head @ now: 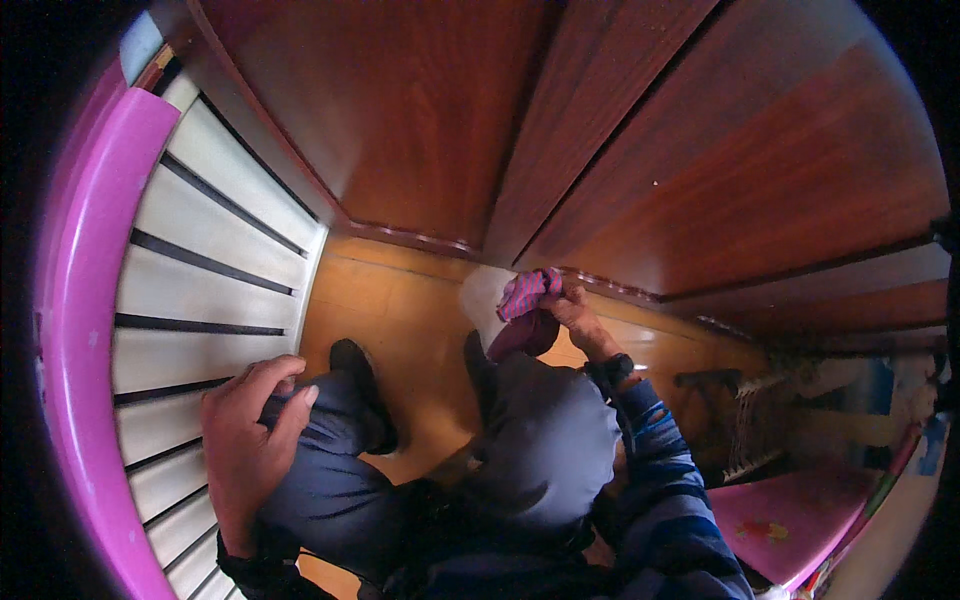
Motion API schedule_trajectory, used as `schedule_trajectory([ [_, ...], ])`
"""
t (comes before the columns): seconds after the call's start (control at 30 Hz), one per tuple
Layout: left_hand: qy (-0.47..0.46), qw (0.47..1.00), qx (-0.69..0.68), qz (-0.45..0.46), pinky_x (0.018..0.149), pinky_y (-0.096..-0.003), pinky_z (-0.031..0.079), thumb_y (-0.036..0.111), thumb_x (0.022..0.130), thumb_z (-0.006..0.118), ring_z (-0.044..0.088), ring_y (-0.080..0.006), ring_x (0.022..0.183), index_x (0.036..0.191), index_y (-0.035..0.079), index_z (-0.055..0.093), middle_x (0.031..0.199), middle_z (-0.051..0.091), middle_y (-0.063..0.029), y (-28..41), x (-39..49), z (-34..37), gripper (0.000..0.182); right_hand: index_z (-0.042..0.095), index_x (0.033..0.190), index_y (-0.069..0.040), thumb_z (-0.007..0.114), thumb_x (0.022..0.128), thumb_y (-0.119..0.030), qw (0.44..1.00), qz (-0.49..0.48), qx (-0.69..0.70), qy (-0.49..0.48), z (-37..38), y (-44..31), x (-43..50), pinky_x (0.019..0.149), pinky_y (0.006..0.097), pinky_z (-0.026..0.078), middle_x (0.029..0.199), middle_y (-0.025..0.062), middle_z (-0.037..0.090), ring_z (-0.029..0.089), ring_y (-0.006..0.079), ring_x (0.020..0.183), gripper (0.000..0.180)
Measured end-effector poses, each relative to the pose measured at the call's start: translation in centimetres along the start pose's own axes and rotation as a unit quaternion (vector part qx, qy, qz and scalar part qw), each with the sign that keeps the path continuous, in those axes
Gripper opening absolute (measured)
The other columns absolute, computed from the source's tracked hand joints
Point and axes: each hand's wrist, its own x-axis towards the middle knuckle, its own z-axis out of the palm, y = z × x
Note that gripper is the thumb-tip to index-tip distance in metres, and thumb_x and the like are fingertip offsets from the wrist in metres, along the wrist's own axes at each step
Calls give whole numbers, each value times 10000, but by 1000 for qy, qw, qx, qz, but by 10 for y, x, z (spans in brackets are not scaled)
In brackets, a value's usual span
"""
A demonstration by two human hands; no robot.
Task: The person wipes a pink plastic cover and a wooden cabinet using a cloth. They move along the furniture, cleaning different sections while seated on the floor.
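My right hand [576,307] grips a bunched striped pink and blue cloth [525,295]. A maroon cloth [526,335] hangs just below it, above my right knee; whether the two are one piece I cannot tell. Beside the striped cloth is a pale, translucent, blurred thing [480,295], perhaps a plastic bag. My left hand [255,420] holds nothing and lies at my left knee, its fingers bent and the thumb apart. Both of my feet, in dark shoes [360,382], are on the floor.
Dark red-brown wooden cabinet doors [405,112] rise in front of me. To the left stand white slats [202,300] with a thick pink edge [90,300]. The floor [375,292] is yellow-brown. At right are a dark folding frame [709,379] and a pink panel [787,517].
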Motion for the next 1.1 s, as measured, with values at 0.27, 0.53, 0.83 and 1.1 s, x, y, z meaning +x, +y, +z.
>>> schedule_trajectory([
  [0.27, -3, 999, -45, -3, 772, -382, 573, 54, 866, 806, 760, -317, 860, 1147, 20, 742, 1010, 776, -179, 9, 7, 8, 291, 617, 1421, -64, 655, 1010, -167, 937, 69, 319, -121, 8, -56, -8, 1070, 414, 547, 1310, 75, 721, 691, 239, 1182, 425],
  [0.53, -16, 998, -60, 19, 815, -382, 592, 27, 889, 773, 772, -306, 882, 1135, -15, 736, 998, 780, -187, 12, 11, 25, 252, 657, 1323, -100, 575, 1058, -266, 901, 148, 406, -27, 0, -32, -13, 1028, 437, 553, 1229, 71, 739, 685, 258, 1120, 323],
  [0.83, -72, 992, -96, 42, 828, -368, 591, -5, 901, 734, 772, -284, 867, 1124, -42, 724, 973, 780, -188, 32, 20, 36, 226, 625, 1329, -66, 526, 1084, -390, 882, 147, 429, 129, -21, 50, -30, 996, 434, 549, 1175, 100, 716, 681, 265, 1075, 419],
  [1.1, -89, 992, -79, 27, 918, -363, 561, -28, 855, 721, 744, -271, 948, 1148, -17, 734, 1033, 777, -170, 34, 16, 35, 294, 585, 1325, -36, 703, 872, -85, 956, -109, -225, 155, -69, 112, -73, 944, 493, 517, 1176, 233, 658, 637, 420, 1102, 470],
])
